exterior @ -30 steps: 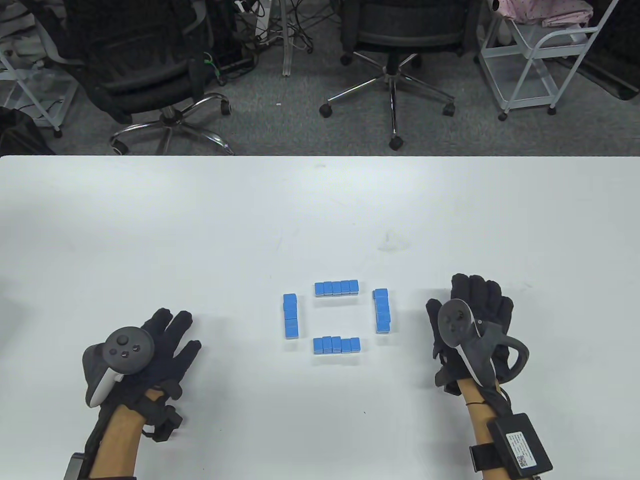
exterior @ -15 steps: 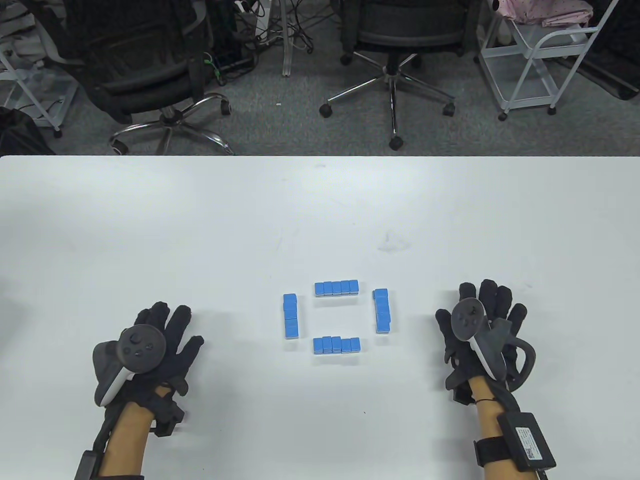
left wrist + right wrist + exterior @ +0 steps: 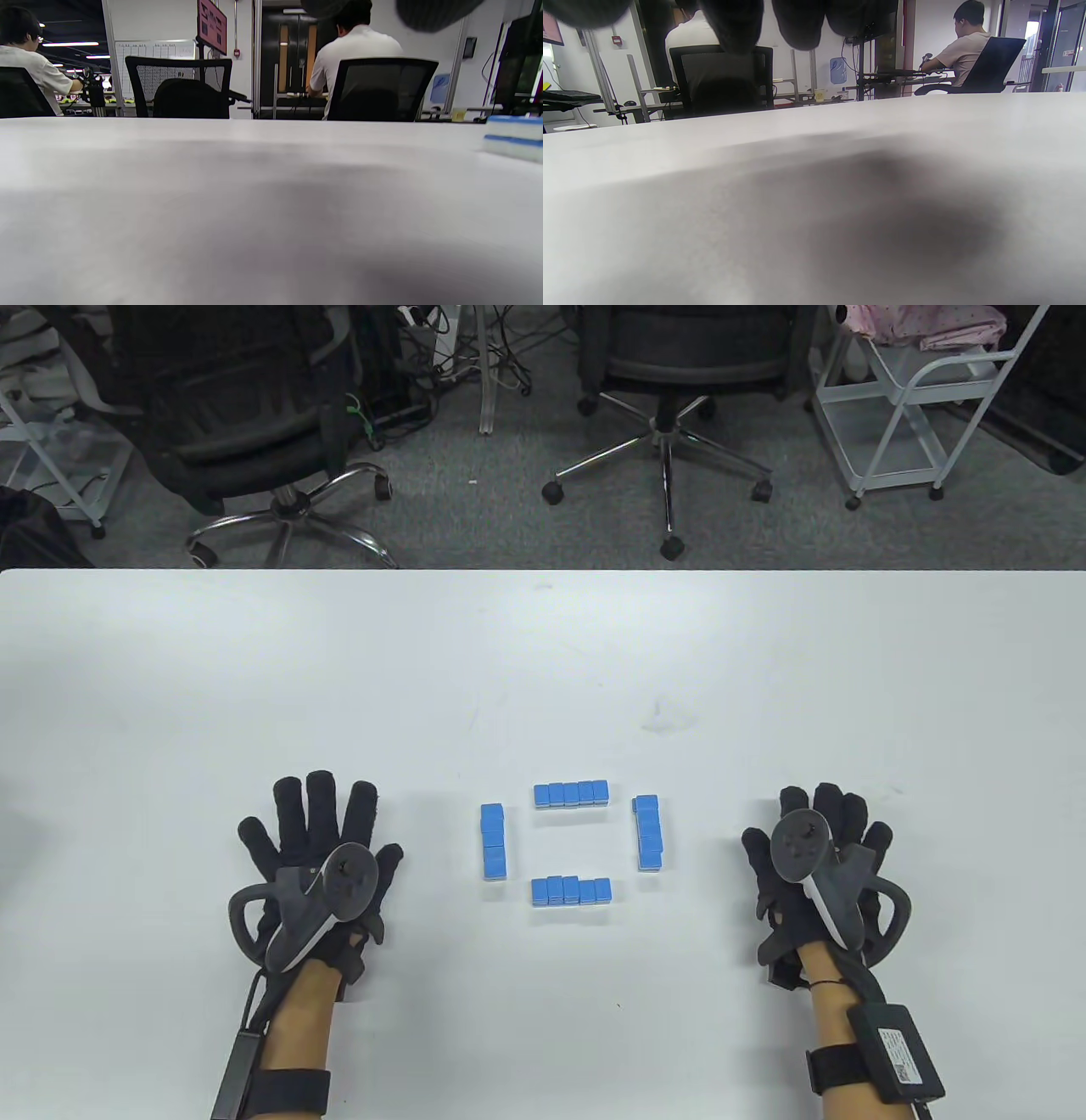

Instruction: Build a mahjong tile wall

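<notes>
On the white tabletop (image 3: 543,661), four short rows of blue-backed, white-faced mahjong tiles (image 3: 572,794) form an open square, gaps at each corner (tiles stacked two high, judging by the left wrist view). The black-gloved left hand (image 3: 318,857) lies flat well left of the square, fingers straight and spread, holding nothing. The black-gloved right hand (image 3: 814,865) rests right of it, fingers extended, close together, empty.
</notes>
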The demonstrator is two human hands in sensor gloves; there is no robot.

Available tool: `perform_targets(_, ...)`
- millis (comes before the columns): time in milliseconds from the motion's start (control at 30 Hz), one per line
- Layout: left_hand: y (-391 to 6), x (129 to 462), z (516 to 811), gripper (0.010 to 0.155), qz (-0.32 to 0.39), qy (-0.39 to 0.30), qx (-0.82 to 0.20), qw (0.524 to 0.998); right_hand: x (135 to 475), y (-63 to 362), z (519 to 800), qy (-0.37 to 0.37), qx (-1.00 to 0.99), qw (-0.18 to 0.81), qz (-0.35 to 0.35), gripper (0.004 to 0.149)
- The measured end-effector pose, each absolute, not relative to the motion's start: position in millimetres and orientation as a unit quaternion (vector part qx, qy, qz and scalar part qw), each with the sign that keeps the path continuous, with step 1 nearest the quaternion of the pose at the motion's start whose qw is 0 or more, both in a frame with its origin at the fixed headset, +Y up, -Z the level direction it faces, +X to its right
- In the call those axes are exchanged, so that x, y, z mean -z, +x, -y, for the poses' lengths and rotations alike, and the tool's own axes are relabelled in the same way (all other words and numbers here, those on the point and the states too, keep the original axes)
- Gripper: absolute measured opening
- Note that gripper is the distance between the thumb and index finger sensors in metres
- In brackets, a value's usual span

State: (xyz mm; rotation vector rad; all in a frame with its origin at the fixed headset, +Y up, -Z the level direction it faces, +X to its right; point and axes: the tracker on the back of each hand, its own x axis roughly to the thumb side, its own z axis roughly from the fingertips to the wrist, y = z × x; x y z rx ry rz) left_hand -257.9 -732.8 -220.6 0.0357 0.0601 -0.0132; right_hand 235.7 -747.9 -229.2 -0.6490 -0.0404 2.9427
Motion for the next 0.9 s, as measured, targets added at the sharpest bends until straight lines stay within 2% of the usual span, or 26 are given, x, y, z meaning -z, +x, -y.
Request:
perform_targets(133, -269, 219, 738, 0.074, -0.032, 0.023, 0.015, 0.999, 228, 230, 747, -0.200, -0.977, 0.062, 0.036, 0.074)
perform_targets(200, -276, 219, 740, 0.074, -0.040, 0.019, 0.014, 0.999, 226, 224, 745, -0.158, -0.980, 0.088, 0.084, 0.071)
perform_targets(333, -282, 222, 740, 0.074, -0.047, 0.022, -0.002, 0.999, 226, 216, 739, -0.124, -0.981, 0.075, 0.126, 0.067)
perform_targets(567, -273, 231, 741, 0.074, -0.028, 0.019, -0.011, 0.999, 229, 218, 742, -0.123, -0.983, 0.060, 0.124, 0.068)
perform_targets(767, -268, 232, 743, 0.074, -0.015, 0.010, -0.011, 1.000, 229, 223, 745, -0.147, -0.982, 0.037, 0.112, 0.080)
perform_targets(900, -270, 230, 744, 0.074, -0.016, 0.006, -0.013, 1.000, 230, 224, 747, -0.151, -0.984, 0.044, 0.090, 0.082)
